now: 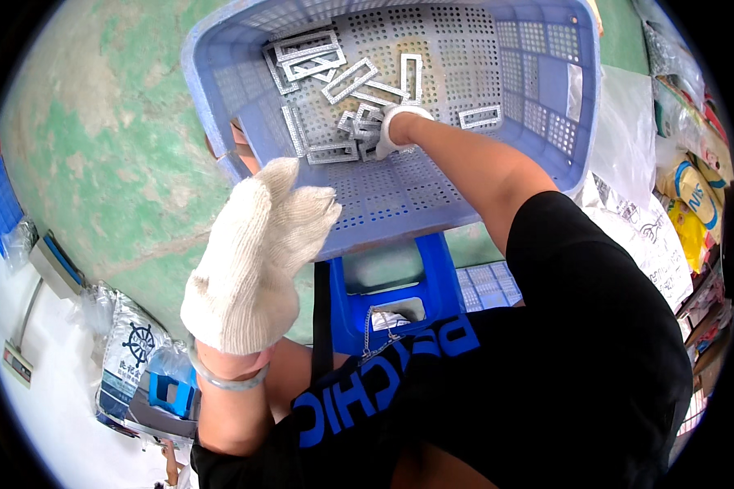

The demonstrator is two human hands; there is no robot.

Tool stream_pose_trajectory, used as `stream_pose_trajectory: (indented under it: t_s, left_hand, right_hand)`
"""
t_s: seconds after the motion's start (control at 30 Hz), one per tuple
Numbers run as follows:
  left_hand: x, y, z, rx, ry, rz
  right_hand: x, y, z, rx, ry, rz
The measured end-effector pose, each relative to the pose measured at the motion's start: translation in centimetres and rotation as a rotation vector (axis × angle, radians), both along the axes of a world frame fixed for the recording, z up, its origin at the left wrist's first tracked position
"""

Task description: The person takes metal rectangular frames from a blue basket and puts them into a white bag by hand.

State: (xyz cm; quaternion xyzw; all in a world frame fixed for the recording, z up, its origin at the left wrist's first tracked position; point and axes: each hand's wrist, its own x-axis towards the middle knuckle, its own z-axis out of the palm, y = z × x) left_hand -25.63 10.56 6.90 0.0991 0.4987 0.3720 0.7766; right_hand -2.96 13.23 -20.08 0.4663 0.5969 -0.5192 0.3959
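Toward twelve o'clock, spanning the upper view, we have a pale blue perforated crate (465,69). Just below its near edge, around five o'clock, stands a bright blue stool (441,273); we cannot tell whether it bears the crate. If it does, we judge that leaning hard on one side of the rim could tip the load. Our white-gloved left hand (249,253) is raised at nine o'clock, before the crate's near left corner, fingers together and nothing visible in its grasp. Our right hand (395,132), gloved too, reaches into the crate near twelve, against a cluster of silver frames (369,124); its fingertips are hidden, so we cannot tell whether they are clamped on one. Within the crate, more of these overlap at ten o'clock, while a lone frame (480,123) lies at three, well apart. Because the hollow rectangles overlap, lifting one could drag a neighbour along; a corner could snag the knit, or a loose pinch through cloth could let a piece slip.
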Motion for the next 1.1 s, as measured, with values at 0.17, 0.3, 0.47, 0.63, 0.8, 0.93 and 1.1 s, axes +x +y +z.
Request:
stream_pose_trajectory:
  t_s: [0.17,0.3,0.47,0.63,0.8,0.93,1.1]
  left_hand:
    - [0.2,0.1,0.1,0.028,-0.070,0.021]
    - [0.1,-0.3,-0.2,0.089,-0.096,-0.013]
    - [0.5,0.2,0.3,-0.037,0.029,0.021]
    - [0.4,0.3,0.2,-0.031,-0.009,0.063]
    - [0.3,0.4,0.3,-0.059,0.052,0.023]
    - [0.3,0.2,0.2,-0.049,0.019,0.033]
    - [0.7,0.3,0.2,-0.023,0.052,0.024]
  right_hand:
    - [-0.5,-0.3,-0.5,-0.223,0.084,-0.195]
    - [-1.4,-0.7,-0.7,-0.052,0.064,0.009]
    - [-1.9,-0.8,-0.1,0.079,0.041,0.033]
    - [-2.0,-1.3,-0.6,0.084,-0.052,0.034]
    - [-1.4,-1.2,-1.9,-0.004,0.018,0.058]
    - [-1.4,0.0,-2.6,-0.155,0.024,0.037]
    - [-1.5,-0.2,-2.3,-0.175,0.114,0.100]
